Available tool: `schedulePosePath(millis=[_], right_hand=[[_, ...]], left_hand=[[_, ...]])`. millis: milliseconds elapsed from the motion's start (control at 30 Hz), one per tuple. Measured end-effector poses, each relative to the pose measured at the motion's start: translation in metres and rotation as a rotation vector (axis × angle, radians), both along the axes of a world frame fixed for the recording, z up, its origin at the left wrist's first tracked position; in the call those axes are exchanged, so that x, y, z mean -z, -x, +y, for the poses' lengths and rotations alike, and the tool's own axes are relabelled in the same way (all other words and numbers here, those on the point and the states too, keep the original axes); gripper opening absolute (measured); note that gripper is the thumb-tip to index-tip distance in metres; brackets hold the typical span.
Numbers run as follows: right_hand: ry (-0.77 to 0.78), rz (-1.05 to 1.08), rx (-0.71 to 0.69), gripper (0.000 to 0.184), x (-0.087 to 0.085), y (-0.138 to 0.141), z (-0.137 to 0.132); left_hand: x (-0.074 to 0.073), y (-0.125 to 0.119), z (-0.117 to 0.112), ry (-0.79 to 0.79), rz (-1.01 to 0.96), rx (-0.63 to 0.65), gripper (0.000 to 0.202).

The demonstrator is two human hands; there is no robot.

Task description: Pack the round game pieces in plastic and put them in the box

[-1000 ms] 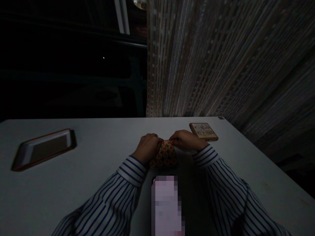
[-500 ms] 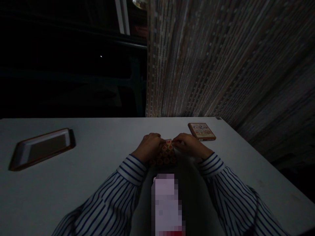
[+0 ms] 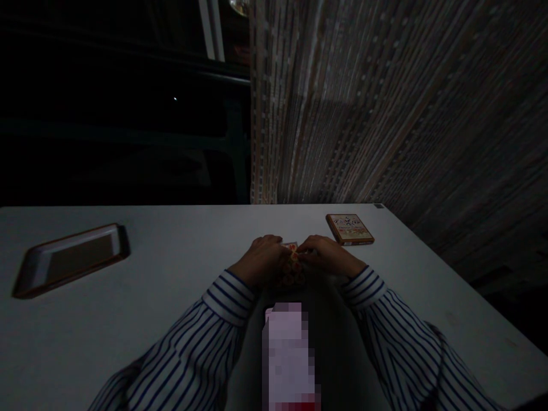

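A block of round Chinese chess pieces (image 3: 288,279) with red characters lies in front of me, closely packed in what looks like a clear wrapper. My left hand (image 3: 262,260) is closed at its left side, thumb and fingers near the top corner. From the right, my right hand (image 3: 329,255) pinches at the upper edge, its fingertips almost meeting the left ones. Dim light and my fingers hide part of the pieces and the exact grip.
An open, shallow box (image 3: 71,260) with an orange rim lies on the white table (image 3: 180,240) at left. A flat printed box (image 3: 350,228) lies at back right. A phone with a blurred screen (image 3: 289,348) is close to me. A string curtain (image 3: 325,114) hangs behind the table.
My fingertips have drawn closer together over the top pieces, covering more of them. The right hand has shifted slightly left. The camera view has turned a little.
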State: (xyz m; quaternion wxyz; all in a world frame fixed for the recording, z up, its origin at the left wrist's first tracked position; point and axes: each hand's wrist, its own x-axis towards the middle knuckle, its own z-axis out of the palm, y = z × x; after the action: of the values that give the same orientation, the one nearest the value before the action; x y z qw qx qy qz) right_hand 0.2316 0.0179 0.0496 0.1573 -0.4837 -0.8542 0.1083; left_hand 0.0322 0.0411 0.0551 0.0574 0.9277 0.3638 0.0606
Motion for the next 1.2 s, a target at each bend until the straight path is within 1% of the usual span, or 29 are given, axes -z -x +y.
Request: schedulePosePath(millis=[200, 433, 767, 967, 1200], right_hand=[[-0.002, -0.039, 0.008, 0.022, 0.0015, 0.001, 0.0018], [0.005, -0.053, -0.018, 0.022, -0.0006, 0.0006, 0.0013], [-0.024, -0.066, -0.051, 0.023, 0.0025, -0.0011, 0.0033], [-0.031, -0.061, -0.054, 0.023, 0.0006, -0.0011, 0.0011], [0.011, -0.034, -0.026, 0.021, -0.0055, -0.0054, -0.001]], left_hand=[[-0.0024, -0.0015, -0.0028, 0.033, 0.026, -0.005, 0.029], [-0.002, -0.0017, -0.0033, 0.032, 0.017, -0.003, 0.028], [-0.0018, -0.0006, -0.0024, 0.016, 0.006, 0.02, 0.029], [-0.0022, -0.001, -0.0013, 0.043, 0.008, 0.01, 0.028], [-0.0035, 0.001, 0.0007, 0.02, 0.014, 0.028, 0.03]])
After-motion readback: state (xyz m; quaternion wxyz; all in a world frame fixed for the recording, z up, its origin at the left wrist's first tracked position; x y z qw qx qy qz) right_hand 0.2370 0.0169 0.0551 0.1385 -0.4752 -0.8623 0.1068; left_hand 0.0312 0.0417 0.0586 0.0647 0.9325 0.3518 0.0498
